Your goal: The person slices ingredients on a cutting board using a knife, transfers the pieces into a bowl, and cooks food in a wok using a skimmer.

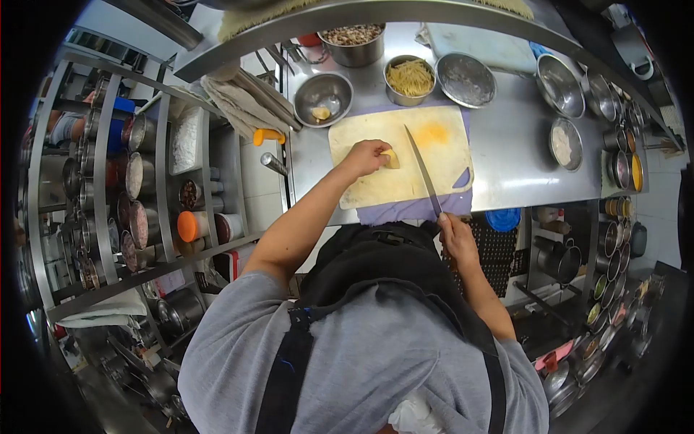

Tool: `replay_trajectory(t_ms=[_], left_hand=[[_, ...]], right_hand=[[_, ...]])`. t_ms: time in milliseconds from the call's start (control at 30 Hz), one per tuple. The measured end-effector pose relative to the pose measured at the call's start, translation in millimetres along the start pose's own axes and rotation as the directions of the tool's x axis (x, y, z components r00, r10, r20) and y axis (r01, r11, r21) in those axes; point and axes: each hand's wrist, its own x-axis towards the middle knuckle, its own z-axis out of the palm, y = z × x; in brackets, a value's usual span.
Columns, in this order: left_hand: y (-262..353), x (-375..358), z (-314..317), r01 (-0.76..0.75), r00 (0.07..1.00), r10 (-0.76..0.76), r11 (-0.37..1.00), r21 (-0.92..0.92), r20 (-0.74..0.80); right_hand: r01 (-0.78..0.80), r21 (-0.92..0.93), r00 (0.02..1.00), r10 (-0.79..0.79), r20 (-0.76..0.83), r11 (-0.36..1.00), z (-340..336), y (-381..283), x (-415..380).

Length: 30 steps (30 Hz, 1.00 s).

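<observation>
My left hand (367,158) is over the yellowed cutting board (361,189), its fingers closed on a small pale-yellow peeled piece of vegetable (392,160). My right hand (457,237), at the board's near edge, grips the handle of a long kitchen knife (423,170). The blade points away from me and lies across the board, to the right of the piece. Orange-yellow stains mark the far right of the board. Beneath it, a purple cloth (405,213) sticks out along the edges.
Behind the board stand a steel bowl (305,94) with a pale-yellow piece in it, a bowl of yellow shreds (410,77) and a wide steel bowl (466,79). A pot of chopped brown bits (352,36) is farther back. A bowl of white contents (565,145) sits right. Metal shelving (108,166) fills the left.
</observation>
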Motion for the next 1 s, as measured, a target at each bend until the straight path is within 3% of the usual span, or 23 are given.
replay_trajectory(t_ms=[67, 100, 133, 167, 267, 367, 700, 1000], left_hand=[[6.2, -5.6, 11.6, 0.001, 1.0, 0.004, 0.985, 0.171, -0.029], [-1.4, -4.7, 14.8, 0.003, 1.0, 0.001, 0.986, 0.169, -0.024], [-11.9, -2.6, 17.7, -0.178, 0.966, 0.222, 0.942, 0.283, -0.13], [-12.1, -4.1, 16.8, -0.331, 0.874, 0.44, 0.85, 0.411, -0.206], [-10.7, -15.5, 17.1, -0.365, 0.851, 0.469, 0.851, 0.377, -0.236], [-5.4, -27.4, 19.5, -0.431, 0.783, 0.587, 0.752, 0.499, -0.207], [-8.5, -26.7, 25.2, -0.446, 0.791, 0.572, 0.782, 0.435, -0.218], [-8.3, -25.4, 21.1, -0.397, 0.868, 0.465, 0.86, 0.32, -0.173]], right_hand=[[0.029, -0.001, 1.0, -0.029, 0.008, 1.0, 4.2, -6.4, -4.7], [0.022, -0.002, 1.0, -0.022, 0.009, 1.0, 7.3, -4.8, -6.6], [0.047, -0.021, 0.999, -0.047, 0.005, 0.999, 11.3, -2.0, -7.0], [0.073, -0.04, 0.997, -0.073, 0.002, 0.997, 15.0, 0.0, -6.8], [0.189, -0.068, 0.981, -0.191, -0.031, 0.98, 21.0, 1.9, -7.8], [0.114, -0.075, 0.993, -0.113, 0.02, 0.991, 17.2, -4.3, -8.0], [0.026, -0.11, 0.998, -0.018, 0.067, 0.994, 9.4, -13.2, -17.0], [0.018, -0.14, 1.0, -0.014, 0.028, 0.99, 4.7, -8.3, -20.3]])
